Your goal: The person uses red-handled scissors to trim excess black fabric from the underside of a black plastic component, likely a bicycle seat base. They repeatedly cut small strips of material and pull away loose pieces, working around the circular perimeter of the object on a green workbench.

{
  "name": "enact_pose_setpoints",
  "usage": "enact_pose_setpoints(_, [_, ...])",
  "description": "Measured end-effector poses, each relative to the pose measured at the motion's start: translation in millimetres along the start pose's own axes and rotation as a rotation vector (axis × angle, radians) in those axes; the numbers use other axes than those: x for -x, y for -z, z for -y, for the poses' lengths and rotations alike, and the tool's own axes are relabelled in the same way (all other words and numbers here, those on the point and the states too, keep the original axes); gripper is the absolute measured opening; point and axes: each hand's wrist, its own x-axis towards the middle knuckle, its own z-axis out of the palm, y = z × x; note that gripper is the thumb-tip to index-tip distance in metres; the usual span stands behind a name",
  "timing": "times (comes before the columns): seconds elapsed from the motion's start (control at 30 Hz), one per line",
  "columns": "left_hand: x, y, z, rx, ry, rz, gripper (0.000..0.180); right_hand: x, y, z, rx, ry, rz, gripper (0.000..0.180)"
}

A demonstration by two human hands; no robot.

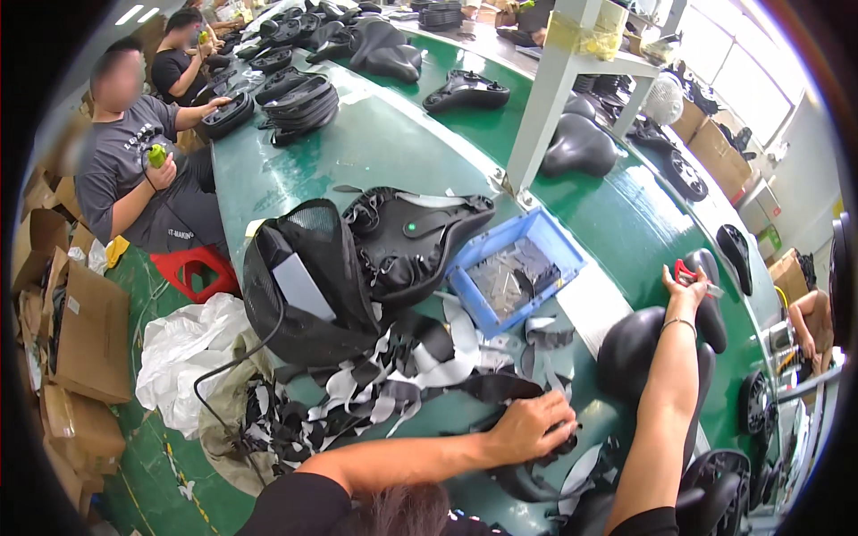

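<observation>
My right hand (685, 293) reaches out over the green belt, its fingers closed round a small red-handled tool (686, 272), seemingly a cutter. Just beyond that hand lies a long black padded piece (709, 313). Beneath my right forearm sits a smooth black bicycle saddle (628, 355). Nearer to me, my left hand (534, 427) is curled, fingertips together, over dark material at the table's near side. What it pinches is mostly hidden. Black and grey offcuts (402, 366) spread out to the left of it.
A blue bin (483, 313) of scraps and small metal parts stands mid-table. Beside it are a black mesh bag (308, 268) and an upturned black saddle (420, 228). A white post (545, 107) rises behind. Two co-workers sit at the far left near stacked saddle shells (299, 103).
</observation>
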Motion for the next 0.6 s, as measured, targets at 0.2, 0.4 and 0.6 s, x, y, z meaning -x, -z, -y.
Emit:
enact_pose_setpoints(0.2, [-0.4, -0.2, -5.9, -0.04, 0.09, 0.051, 0.013, -34.8, 3.0, 16.9, -0.177, 0.415, -0.142, 0.04])
enact_pose_setpoints(0.4, [-9.0, -10.0, 0.0, -0.026, -0.029, -0.016, 0.011, 30.7, -14.2, 96.9, -0.219, 0.165, 0.109, 0.031])
enact_pose_setpoints(0.6, [-16.9, 23.0, -2.8, -0.045, -0.202, -0.271, 0.01, 314.6, 2.1, 65.5, 0.606, 0.489, 0.599, 0.026])
